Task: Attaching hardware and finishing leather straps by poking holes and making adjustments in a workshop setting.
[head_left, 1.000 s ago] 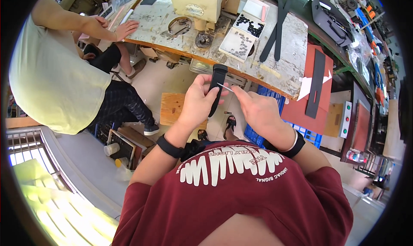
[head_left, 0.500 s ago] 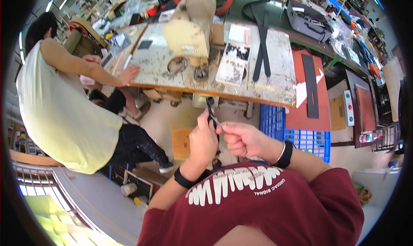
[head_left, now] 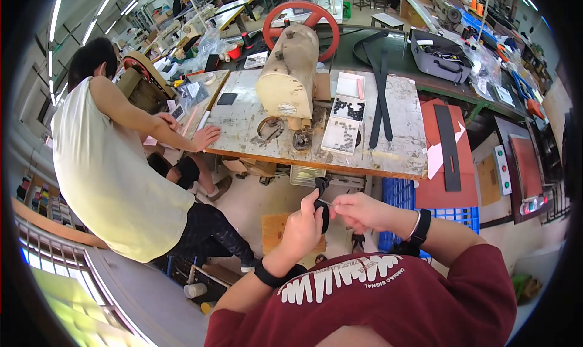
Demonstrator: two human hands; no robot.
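Note:
In front of the table's edge, my left hand (head_left: 302, 228) is closed round a black strap (head_left: 321, 186), its curled end showing above my fingers. Close by on the right, my right hand (head_left: 359, 211) pinches a thin metallic piece (head_left: 330, 203) that reaches toward the strap. Its exact kind is too small to tell. On the table beyond, a white box (head_left: 340, 132) holds small black and grey parts. Two long black straps (head_left: 379, 98) lie crossed to its right.
A worn bench (head_left: 243, 134) carries a heavy beige machine (head_left: 287, 80) with a red wheel (head_left: 334, 20). At the left a person (head_left: 121, 171) rests a hand on the bench. Right of it are red-brown sheets (head_left: 431, 189), blue crates (head_left: 398, 210) and a button box (head_left: 501, 170).
My view has tilted up, showing more of the room. My hands stay together at the black strap; the right one has turned, its fingers now less curled. The other person's hand stays on the bench.

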